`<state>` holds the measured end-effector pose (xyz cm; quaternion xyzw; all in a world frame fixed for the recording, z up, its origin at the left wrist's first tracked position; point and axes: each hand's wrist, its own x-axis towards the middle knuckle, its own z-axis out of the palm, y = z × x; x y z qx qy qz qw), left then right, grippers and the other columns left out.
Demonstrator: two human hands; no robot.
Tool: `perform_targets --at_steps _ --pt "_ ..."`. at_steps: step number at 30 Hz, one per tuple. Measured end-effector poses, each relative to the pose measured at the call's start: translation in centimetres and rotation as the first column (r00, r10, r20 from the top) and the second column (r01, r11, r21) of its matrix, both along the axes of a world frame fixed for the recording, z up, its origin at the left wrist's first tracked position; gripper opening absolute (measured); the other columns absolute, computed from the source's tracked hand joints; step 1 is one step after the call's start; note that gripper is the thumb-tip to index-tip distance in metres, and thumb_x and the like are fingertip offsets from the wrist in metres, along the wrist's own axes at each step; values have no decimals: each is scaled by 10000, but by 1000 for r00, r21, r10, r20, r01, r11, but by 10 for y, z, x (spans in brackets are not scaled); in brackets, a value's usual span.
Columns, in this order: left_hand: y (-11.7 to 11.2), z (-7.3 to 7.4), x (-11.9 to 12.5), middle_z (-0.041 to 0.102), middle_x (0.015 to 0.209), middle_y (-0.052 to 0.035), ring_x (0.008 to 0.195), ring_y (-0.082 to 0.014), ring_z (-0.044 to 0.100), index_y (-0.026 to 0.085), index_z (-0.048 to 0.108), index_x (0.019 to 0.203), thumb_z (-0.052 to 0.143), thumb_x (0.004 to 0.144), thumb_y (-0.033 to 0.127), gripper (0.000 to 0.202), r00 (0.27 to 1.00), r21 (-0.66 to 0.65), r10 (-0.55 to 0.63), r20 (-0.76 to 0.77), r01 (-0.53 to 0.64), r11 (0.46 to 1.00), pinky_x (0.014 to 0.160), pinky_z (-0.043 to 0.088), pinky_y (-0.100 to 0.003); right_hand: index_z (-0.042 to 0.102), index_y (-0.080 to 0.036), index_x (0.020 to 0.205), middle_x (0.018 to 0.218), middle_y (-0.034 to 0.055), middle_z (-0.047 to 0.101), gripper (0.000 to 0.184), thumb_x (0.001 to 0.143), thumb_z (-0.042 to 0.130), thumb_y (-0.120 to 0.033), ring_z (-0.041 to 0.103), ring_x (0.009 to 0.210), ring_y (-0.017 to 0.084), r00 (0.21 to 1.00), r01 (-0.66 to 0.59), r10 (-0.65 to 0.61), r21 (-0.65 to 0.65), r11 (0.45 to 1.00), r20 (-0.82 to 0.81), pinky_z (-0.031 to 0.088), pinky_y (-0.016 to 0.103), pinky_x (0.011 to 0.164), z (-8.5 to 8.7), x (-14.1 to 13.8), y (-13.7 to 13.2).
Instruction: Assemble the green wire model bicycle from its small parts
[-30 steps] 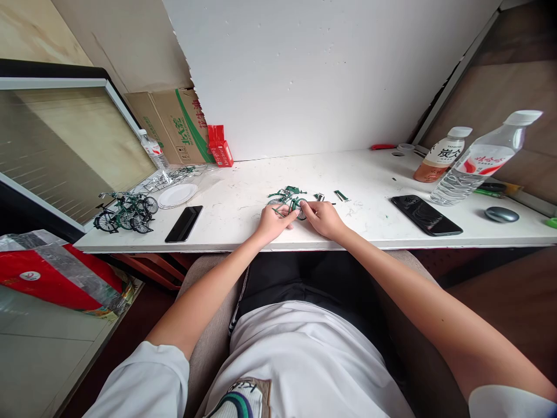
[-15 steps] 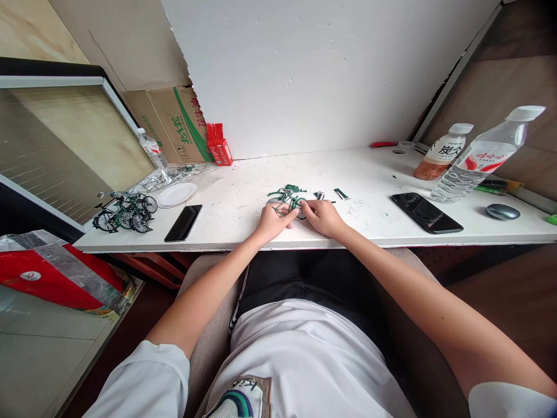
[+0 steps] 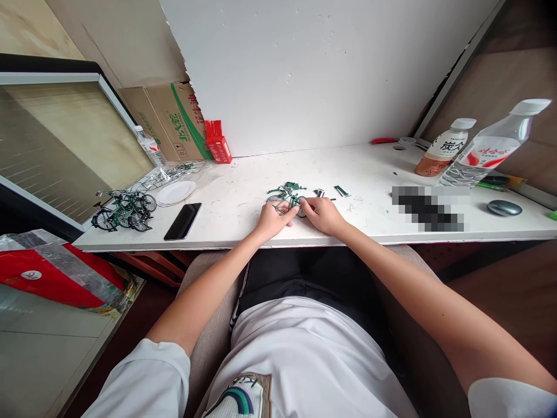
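Note:
Between my hands, just above the table's front part, is a small green model bicycle (image 3: 300, 210) with a spoked wheel. My left hand (image 3: 275, 219) pinches its frame from the left with thumb and fingers. From the other side my right hand (image 3: 322, 213) grips it near the wheel, and the fingers hide part of it. Right behind lie more green model parts (image 3: 292, 186), with another wheel partly covered by my left fingers. Small dark green pieces (image 3: 342, 191) rest to the right of these.
Finished-looking model bicycles (image 3: 124, 210) stand at the left, near a phone (image 3: 183, 221) and white plates (image 3: 176, 193). A red box (image 3: 218, 143) and a carton (image 3: 174, 125) are behind. Bottles (image 3: 483, 148), a blurred-out patch (image 3: 429, 210) and a mouse (image 3: 504, 208) occupy the right.
Both hands keep nearly the same hold on the model bicycle. The view has shifted very slightly, and the phone at right is now pixelated.

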<state>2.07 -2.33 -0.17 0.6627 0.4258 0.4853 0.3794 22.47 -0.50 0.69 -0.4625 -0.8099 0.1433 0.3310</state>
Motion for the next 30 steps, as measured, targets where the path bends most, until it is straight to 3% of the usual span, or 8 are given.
perform_targets --at_steps 30 --pt "0 -1 -1 774 789 -49 602 -166 771 179 643 734 836 958 440 394 1000 4 10 -28 -10 1000 546 501 -231 441 -244 722 652 49 571 534 1141 332 -558 463 612 196 1000 -11 11 -12 1000 22 313 364 657 0 -1 0"
